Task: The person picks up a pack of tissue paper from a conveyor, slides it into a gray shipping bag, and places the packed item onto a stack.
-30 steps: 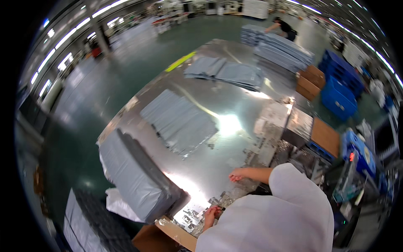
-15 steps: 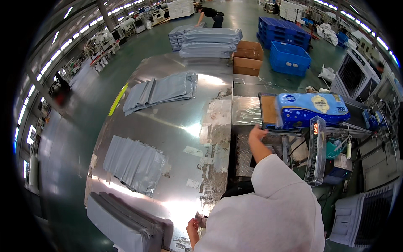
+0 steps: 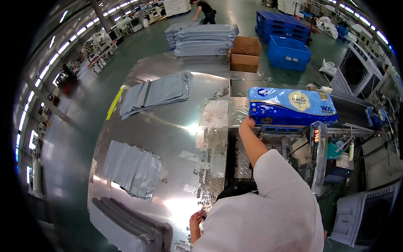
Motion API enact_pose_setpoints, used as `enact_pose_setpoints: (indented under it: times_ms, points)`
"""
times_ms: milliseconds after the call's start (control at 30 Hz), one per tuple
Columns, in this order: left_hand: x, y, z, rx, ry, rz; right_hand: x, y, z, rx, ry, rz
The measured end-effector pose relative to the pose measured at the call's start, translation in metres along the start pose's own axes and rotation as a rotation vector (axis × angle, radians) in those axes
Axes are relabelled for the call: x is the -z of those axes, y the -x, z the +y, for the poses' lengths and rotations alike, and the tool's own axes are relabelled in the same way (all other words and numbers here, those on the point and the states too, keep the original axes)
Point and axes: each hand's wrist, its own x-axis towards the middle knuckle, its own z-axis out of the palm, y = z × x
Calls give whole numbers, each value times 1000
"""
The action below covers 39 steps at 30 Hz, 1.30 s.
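Note:
A long blue plastic-wrapped pack, probably of tissue paper, lies across the weighing platform and the belt on the right. At its near left corner is my right hand, fingers bent against the wrap and apparently gripping it. My left hand stays low by my body over the metal table. Its fingers are curled; whatever they hold, if anything, is too small to make out. Flat grey plastic bags lie in a fanned stack on the table, with another bag stack farther off.
A thick grey bag bundle sits at the near left, more bundles at the far end. Beyond are a cardboard box, a blue crate and blue pallets. A lit display post stands right; a person bends far off.
The blue pack has shifted left over the platform. My right hand has moved slightly left and up to its corner. The display post's reading has changed. My left hand has hardly moved.

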Motion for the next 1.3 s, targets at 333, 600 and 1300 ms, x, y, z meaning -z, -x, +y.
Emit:
enact_pose_setpoints:
  times_ms: [333,600,1300]
  points:
    - [7,24,1,42,-109,54,-46,201,-4,-483,-147,-442]
    - [-7,0,58,162,162,121,-24,342,-42,-380,127,-2067]
    - [-66,-132,21,-275,35,237,-37,78,111,-31,1067,-1844]
